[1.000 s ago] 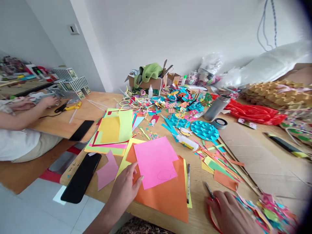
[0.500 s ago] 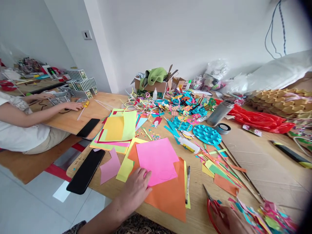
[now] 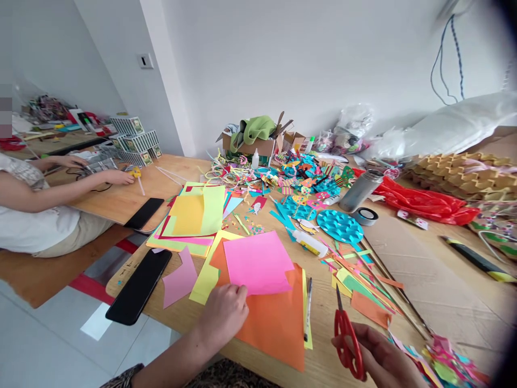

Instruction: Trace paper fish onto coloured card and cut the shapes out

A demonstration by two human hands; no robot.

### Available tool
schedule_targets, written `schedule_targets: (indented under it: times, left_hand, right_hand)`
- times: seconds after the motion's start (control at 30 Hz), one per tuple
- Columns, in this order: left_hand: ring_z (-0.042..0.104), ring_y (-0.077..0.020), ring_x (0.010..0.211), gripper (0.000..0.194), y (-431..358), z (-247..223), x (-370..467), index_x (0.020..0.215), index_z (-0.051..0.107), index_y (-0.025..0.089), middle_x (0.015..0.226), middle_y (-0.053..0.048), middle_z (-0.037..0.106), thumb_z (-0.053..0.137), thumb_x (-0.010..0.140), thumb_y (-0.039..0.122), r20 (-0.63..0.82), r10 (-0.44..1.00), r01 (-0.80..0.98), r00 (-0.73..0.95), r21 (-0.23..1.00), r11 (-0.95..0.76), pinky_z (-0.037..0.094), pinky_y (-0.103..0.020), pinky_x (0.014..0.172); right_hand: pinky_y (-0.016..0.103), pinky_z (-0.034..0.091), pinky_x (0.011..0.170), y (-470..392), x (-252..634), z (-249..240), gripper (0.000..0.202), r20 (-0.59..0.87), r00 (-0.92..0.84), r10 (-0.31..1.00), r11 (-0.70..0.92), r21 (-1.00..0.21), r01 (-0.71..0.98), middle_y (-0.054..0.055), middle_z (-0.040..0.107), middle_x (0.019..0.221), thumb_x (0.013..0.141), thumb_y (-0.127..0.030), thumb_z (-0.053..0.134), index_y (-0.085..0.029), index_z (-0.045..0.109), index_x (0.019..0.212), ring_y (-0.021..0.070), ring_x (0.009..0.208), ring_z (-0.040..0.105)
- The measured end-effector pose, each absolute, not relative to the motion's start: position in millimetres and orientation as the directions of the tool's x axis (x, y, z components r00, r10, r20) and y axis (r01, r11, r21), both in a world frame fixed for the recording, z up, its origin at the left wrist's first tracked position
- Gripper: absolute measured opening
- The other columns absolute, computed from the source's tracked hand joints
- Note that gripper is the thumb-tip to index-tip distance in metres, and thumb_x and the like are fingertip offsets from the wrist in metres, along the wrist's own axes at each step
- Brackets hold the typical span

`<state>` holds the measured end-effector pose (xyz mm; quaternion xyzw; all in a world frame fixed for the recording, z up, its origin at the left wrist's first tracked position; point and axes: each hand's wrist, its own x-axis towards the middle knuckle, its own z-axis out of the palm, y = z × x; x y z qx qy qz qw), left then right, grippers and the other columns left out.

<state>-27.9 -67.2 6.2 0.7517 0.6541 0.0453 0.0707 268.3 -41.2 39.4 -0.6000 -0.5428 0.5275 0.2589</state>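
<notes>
My left hand point(image 3: 224, 315) rests with curled fingers on the near edge of a pink paper sheet point(image 3: 258, 261), which lies on a larger orange sheet point(image 3: 274, 323). My right hand point(image 3: 379, 358) grips red-handled scissors point(image 3: 345, 339) at the table's near edge, blades shut and pointing away from me. A black pen point(image 3: 308, 309) lies between the two hands, on a yellow strip beside the orange sheet.
A black phone point(image 3: 139, 285) and a pink scrap point(image 3: 180, 280) lie to the left. A paper stack point(image 3: 194, 218), a glue bottle point(image 3: 310, 242), a teal disc point(image 3: 339, 225), a metal flask point(image 3: 361, 189), tape point(image 3: 364, 215) and paper scraps point(image 3: 363, 275) crowd the table. Another person point(image 3: 36, 210) works at far left.
My right hand has lifted the scissors from the table and brought them up and left. My left hand slid right onto the pink sheet's near edge and curled its fingers.
</notes>
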Motion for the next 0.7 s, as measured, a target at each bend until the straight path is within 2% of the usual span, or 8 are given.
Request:
schedule_targets:
  times: [0.07,0.13,0.23,0.3,0.43,0.53,0.6,0.7]
  left_hand:
    - [0.063,-0.0177,0.066,0.020,-64,6,-32,0.079,0.060,0.019,0.069,-0.003,0.065,0.045,0.077,0.005,0.049,0.998,0.967,0.040,0.249,-0.051,0.046,-0.025,0.060]
    - [0.063,-0.0162,0.063,0.019,-60,4,-38,0.079,0.060,0.020,0.068,-0.002,0.065,0.045,0.079,0.008,0.139,0.989,0.931,-0.058,0.365,0.004,0.046,-0.024,0.059]
    - [0.066,-0.0155,0.066,0.018,-56,2,-48,0.083,0.060,0.021,0.072,-0.001,0.068,0.045,0.081,0.011,0.275,0.948,0.839,-0.162,0.544,-0.014,0.048,-0.023,0.060]
    - [0.068,-0.0160,0.070,0.018,-55,1,-53,0.087,0.061,0.021,0.077,-0.002,0.070,0.045,0.082,0.014,0.345,0.918,0.793,-0.196,0.607,-0.059,0.051,-0.024,0.062]
    - [0.070,-0.0170,0.082,0.019,-57,1,-58,0.094,0.061,0.021,0.090,-0.004,0.073,0.046,0.085,0.014,0.438,0.876,0.764,-0.201,0.630,-0.140,0.055,-0.026,0.072]
    - [0.068,-0.0174,0.094,0.019,-61,2,-58,0.092,0.060,0.021,0.100,-0.006,0.071,0.045,0.086,0.012,0.518,0.840,0.766,-0.163,0.603,-0.223,0.055,-0.028,0.083]
    - [0.066,-0.0177,0.099,0.020,-64,1,-57,0.092,0.061,0.021,0.104,-0.007,0.070,0.045,0.086,0.010,0.551,0.822,0.765,-0.144,0.589,-0.260,0.054,-0.029,0.087]
    - [0.064,-0.0193,0.104,0.022,-70,-3,-58,0.093,0.063,0.021,0.110,-0.008,0.068,0.046,0.086,0.010,0.550,0.822,0.735,-0.148,0.618,-0.280,0.052,-0.032,0.091]
  right_hand:
    - [0.030,0.054,0.057,-39,254,44,0.044,-0.344,-0.168,0.924,-0.277,-0.903,0.328,0.009,0.071,0.074,0.066,-0.064,0.064,-0.021,0.067,0.073,0.0241,0.068,0.066]
    - [0.028,0.053,0.058,-36,241,44,0.042,-0.321,-0.186,0.929,-0.268,-0.928,0.259,0.008,0.070,0.075,0.066,-0.061,0.069,-0.020,0.066,0.076,0.0228,0.070,0.065]
    - [0.022,0.042,0.047,-29,222,41,0.039,-0.308,-0.257,0.916,-0.279,-0.950,0.143,0.001,0.061,0.061,0.068,-0.055,0.073,-0.018,0.061,0.070,0.0132,0.053,0.054]
    - [0.019,0.036,0.044,-23,208,40,0.041,-0.311,-0.279,0.909,-0.305,-0.950,0.063,0.000,0.058,0.055,0.073,-0.055,0.070,-0.017,0.057,0.065,0.0092,0.047,0.048]
    - [0.020,0.040,0.044,-4,178,41,0.049,-0.377,-0.209,0.902,-0.403,-0.910,-0.098,0.008,0.069,0.070,0.069,-0.062,0.072,-0.015,0.059,0.074,0.0143,0.055,0.061]
    - [0.020,0.043,0.041,13,160,38,0.054,-0.426,-0.224,0.876,-0.464,-0.871,-0.158,0.007,0.069,0.069,0.068,-0.069,0.068,-0.016,0.057,0.076,0.0178,0.058,0.066]
    - [0.020,0.044,0.042,21,152,32,0.052,-0.432,-0.216,0.876,-0.468,-0.869,-0.160,0.004,0.066,0.067,0.066,-0.064,0.072,-0.016,0.058,0.079,0.0169,0.059,0.066]
    - [0.018,0.042,0.044,26,143,22,0.044,-0.380,-0.195,0.904,-0.416,-0.886,-0.203,-0.002,0.061,0.063,0.059,-0.045,0.084,-0.016,0.058,0.080,0.0118,0.054,0.060]
